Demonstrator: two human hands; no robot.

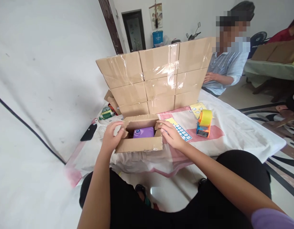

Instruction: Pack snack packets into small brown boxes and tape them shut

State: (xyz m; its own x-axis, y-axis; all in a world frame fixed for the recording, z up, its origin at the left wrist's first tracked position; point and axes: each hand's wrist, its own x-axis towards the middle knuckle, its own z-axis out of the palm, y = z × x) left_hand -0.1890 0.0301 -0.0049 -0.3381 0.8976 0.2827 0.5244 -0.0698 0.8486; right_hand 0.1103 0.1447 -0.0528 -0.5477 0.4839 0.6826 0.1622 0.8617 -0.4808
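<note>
purple packet mostly hidden inside my open box; its label too small to read. seated person's face blurred, lower body behind stacked boxes.

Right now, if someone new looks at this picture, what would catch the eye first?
First, the stack of sealed cardboard boxes standing like a wall at the back of the table, their clear tape shining. Next, the small open box at the table's near edge, with a purple packet inside; the left hand and the right hand rest on its side flaps. To the right stands a yellow and orange tape dispenser.
</note>
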